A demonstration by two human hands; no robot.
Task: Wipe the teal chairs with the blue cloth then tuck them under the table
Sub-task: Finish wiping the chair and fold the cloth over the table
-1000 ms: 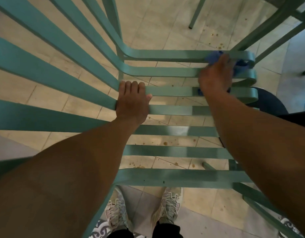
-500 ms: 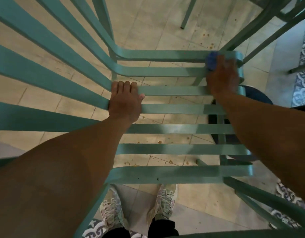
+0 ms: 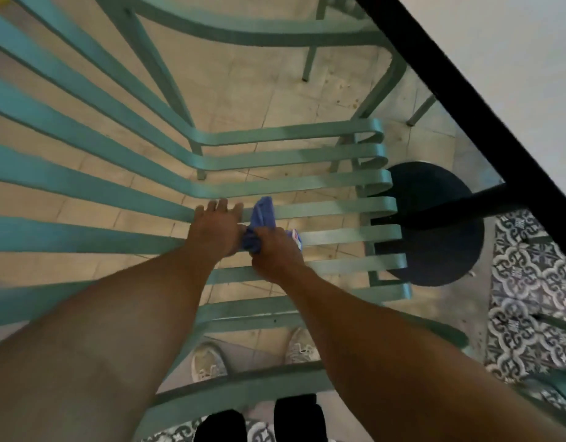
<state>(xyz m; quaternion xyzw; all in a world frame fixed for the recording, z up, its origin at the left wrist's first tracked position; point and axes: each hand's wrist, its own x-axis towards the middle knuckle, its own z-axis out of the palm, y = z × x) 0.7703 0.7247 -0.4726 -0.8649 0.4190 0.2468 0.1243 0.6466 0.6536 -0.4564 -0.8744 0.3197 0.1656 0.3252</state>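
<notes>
Nearest the camera, two pale lace-up sneakers (image 3: 253, 355) stood on beige floor tiles (image 3: 249, 87), seen through the gaps of a teal chair (image 3: 307, 186) made of flat, smooth metal slats that ran across the seat and curled over at its right edge. Both bare forearms reached out over the seat. The left hand (image 3: 216, 229) lay flat on a slat, its fingers straight and slightly spread. Touching it on the right, the right hand (image 3: 275, 248) was curled round a bunched blue cloth (image 3: 260, 221), soft and creased, whose loose end rose onto the slats just beyond. Right of the chair sat a round dark pedestal base (image 3: 434, 231), with grey-and-white patterned tiles (image 3: 527, 301) beside it. Farther right, a white tabletop (image 3: 498, 43) with a black edge crossed the corner, and a second teal chair (image 3: 259, 27) stood beyond.
</notes>
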